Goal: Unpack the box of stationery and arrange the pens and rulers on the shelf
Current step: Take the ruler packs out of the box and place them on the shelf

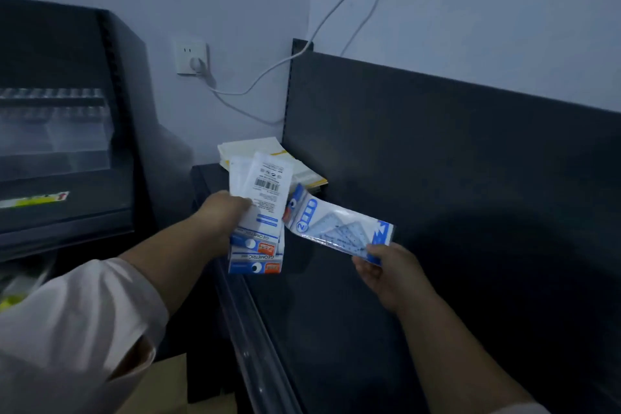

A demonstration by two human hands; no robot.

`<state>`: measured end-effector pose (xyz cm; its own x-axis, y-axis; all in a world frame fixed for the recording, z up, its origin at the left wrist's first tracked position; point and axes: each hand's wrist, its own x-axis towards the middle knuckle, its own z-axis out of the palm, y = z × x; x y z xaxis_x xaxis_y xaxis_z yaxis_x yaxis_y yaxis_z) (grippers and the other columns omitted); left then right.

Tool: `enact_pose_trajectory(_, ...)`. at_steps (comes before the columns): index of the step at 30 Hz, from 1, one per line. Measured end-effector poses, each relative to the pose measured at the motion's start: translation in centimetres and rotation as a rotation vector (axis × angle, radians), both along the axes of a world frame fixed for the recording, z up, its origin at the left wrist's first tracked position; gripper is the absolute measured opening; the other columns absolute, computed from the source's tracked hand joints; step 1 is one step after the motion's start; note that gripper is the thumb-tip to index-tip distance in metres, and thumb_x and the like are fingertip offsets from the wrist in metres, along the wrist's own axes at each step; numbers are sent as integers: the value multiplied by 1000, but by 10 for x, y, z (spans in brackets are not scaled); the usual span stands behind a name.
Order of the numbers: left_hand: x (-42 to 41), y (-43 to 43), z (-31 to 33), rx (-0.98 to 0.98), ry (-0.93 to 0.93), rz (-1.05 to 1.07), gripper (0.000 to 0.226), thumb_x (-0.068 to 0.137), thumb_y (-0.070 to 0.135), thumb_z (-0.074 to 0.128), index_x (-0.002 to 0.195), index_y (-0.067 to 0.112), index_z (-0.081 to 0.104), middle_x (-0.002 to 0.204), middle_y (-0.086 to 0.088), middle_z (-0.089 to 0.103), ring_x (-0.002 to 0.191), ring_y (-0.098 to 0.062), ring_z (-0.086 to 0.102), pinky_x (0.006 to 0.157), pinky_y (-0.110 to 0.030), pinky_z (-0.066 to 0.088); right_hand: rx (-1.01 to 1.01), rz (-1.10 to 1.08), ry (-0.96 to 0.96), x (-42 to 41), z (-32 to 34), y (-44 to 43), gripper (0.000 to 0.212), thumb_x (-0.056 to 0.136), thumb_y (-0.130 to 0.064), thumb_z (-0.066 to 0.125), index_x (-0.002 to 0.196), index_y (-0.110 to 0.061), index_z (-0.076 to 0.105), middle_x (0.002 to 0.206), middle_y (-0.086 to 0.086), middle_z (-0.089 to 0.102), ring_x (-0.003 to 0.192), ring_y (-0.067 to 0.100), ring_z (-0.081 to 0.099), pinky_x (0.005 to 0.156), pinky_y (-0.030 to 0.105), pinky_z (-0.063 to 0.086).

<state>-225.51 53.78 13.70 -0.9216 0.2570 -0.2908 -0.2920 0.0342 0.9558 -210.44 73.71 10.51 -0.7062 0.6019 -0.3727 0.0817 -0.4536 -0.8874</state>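
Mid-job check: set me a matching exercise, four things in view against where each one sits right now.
Things:
1. stack of ruler packs
2. single ruler pack
3. pile of yellowish paper
4. white plug

Places:
A. in the wall socket
B. gripped by the left hand
C. at the far end of the shelf
D. pinched at one end by the right hand

Pairs: 1-B, 2-D, 3-C, 4-A
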Motion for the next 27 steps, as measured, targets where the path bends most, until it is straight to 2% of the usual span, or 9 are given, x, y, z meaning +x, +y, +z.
enact_pose_trajectory(4, -15, 4, -17, -66, 52, -5, 20, 95, 10, 53, 114, 2, 53, 102, -22, 65, 77, -32, 65, 63, -40, 53, -205, -86, -3, -9, -30, 13, 24, 90, 3, 49, 112, 7, 56, 102, 18, 65, 83, 23, 71, 69, 30, 60)
enact_pose_trajectory(7, -14, 13, -25, -96, 72, -99, 12, 96, 11, 53, 106, 6, 55, 101, -20, 67, 81, -33, 66, 69, -41, 54, -288, -143, 1, -20, -43, 14, 30, 89, 7, 44, 117, 5, 54, 108, 19, 63, 92, 26, 68, 76, 33, 60)
enact_pose_trajectory(12, -7, 29, -35, -197, 177, -240, 10, 96, 17, 53, 105, 13, 56, 96, -9, 69, 78, -22, 68, 61, -29, 54, -231, -87, -140, -36, -54, 21, 37, 95, 2, 41, 131, 3, 46, 115, 20, 55, 106, 32, 58, 83, 37, 51)
enact_pose_trajectory(15, -4, 32, -43, -373, 476, -312, 9, 96, 20, 52, 105, 21, 54, 98, -2, 67, 81, -16, 65, 66, -30, 52, 76, 6, -387, -31, -50, 31, 32, 93, -10, 47, 125, -7, 48, 104, 15, 59, 90, 32, 62, 69, 40, 55)
enact_pose_trajectory(18, -4, 30, -50, -655, 1108, -315, 12, 94, 18, 53, 106, 19, 53, 87, 1, 64, 76, -24, 60, 66, -31, 46, 587, -14, -486, -24, -41, 39, 38, 90, -24, 55, 125, -10, 49, 98, 9, 61, 82, 26, 63, 70, 39, 57)
enact_pose_trajectory(20, -4, 33, -48, -713, 1527, -320, 12, 88, 11, 59, 98, 16, 58, 84, -3, 67, 76, -30, 62, 67, -34, 47, 363, 48, -335, -19, -22, 32, 32, 95, -37, 52, 114, -12, 55, 98, 6, 59, 79, 23, 63, 68, 36, 55)
enact_pose_trajectory(23, 0, 39, -48, -703, 1819, -315, 15, 84, 11, 60, 98, 14, 63, 102, -4, 70, 99, -28, 63, 89, -40, 45, -164, 326, -192, -14, 4, 18, 54, 93, -58, 42, 114, -11, 60, 107, 16, 66, 87, 34, 66, 72, 43, 54)
enact_pose_trajectory(25, 4, 41, -51, -705, 1923, -319, 15, 85, 12, 58, 99, 16, 60, 111, -3, 69, 110, -28, 59, 99, -44, 37, -222, 440, -125, -9, 9, 11, 51, 94, -52, 44, 114, -9, 63, 100, 15, 71, 81, 32, 70, 64, 36, 56)
enact_pose_trajectory(27, 8, 41, -55, -724, 1978, -313, 14, 84, 14, 60, 98, 18, 59, 115, -3, 67, 115, -29, 56, 102, -47, 34, -146, 491, -76, -2, 9, 4, 31, 94, -31, 55, 114, -9, 64, 95, 12, 71, 74, 24, 71, 57, 27, 55)
